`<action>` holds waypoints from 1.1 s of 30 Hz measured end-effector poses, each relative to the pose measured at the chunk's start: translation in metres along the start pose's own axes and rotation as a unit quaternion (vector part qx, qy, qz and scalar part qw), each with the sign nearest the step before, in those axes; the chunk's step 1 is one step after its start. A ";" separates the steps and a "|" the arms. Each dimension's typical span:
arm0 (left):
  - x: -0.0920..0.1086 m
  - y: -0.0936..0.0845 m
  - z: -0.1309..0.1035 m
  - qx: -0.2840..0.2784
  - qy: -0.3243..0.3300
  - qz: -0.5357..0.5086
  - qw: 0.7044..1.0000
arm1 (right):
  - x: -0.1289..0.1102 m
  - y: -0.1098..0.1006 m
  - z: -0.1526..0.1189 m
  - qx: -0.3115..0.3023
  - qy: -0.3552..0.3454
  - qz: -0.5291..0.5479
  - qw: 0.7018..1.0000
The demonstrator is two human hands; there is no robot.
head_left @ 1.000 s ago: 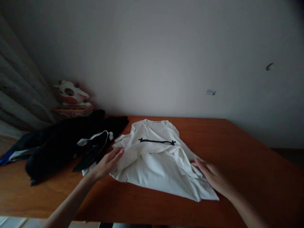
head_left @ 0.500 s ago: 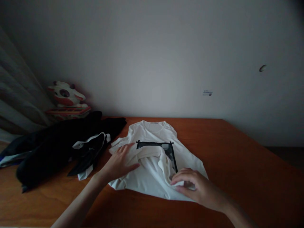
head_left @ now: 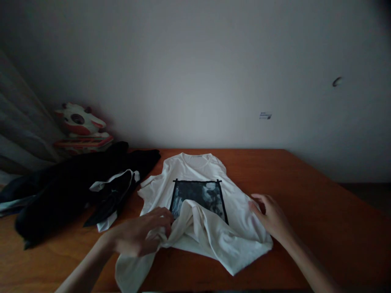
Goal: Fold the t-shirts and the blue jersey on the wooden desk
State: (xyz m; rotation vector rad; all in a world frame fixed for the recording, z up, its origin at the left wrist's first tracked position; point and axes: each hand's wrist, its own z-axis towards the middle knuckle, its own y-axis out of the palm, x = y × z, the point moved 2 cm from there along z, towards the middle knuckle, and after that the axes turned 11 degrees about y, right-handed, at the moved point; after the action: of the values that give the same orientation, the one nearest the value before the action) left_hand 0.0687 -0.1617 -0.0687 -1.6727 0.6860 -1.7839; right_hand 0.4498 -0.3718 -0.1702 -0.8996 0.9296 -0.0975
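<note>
A white T-shirt [head_left: 189, 167] lies on the wooden table with its collar towards the wall. On its chest is a dark, black-framed picture print [head_left: 198, 191], partly covered by the bunched lower part of the shirt. My left hand [head_left: 143, 232] is closed on this gathered cloth at the lower left, and a flap hangs below it towards the table's near edge. At the shirt's right side is my right hand [head_left: 270, 213], its thumb and fingers apart and the fingertips at the cloth's edge.
Dark clothes [head_left: 70, 183] are heaped on the left of the table [head_left: 305, 195], with a black-and-white garment [head_left: 111, 197] on top. Behind them stands a cow-shaped toy with a keyboard [head_left: 81, 126]. A pale curtain [head_left: 24, 122] hangs at the far left, and a wall [head_left: 195, 73] bounds the back.
My left hand has moved down towards me and closed on the cloth. My right hand has let go of the fold and shifted up and right. More of the print shows.
</note>
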 end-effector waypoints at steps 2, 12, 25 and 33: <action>-0.009 0.003 0.010 0.024 -0.015 0.006 1.000 | 0.003 0.004 0.012 0.017 0.029 -0.020 0.999; -0.104 0.004 0.086 0.250 -0.054 0.264 0.930 | -0.076 0.026 0.041 -0.010 0.086 -0.105 0.991; -0.148 0.009 0.051 0.283 -0.065 0.263 0.920 | -0.071 0.063 0.047 -0.088 0.101 0.031 0.991; -0.153 0.011 0.052 0.290 -0.059 0.274 0.915 | -0.054 0.081 0.071 -0.100 0.175 0.135 0.970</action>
State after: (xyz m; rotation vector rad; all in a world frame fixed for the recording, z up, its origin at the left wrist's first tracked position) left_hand 0.1264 -0.0574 -0.1788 -1.0403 0.4448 -1.2940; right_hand 0.4438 -0.2515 -0.1728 -0.9494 1.4034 0.0757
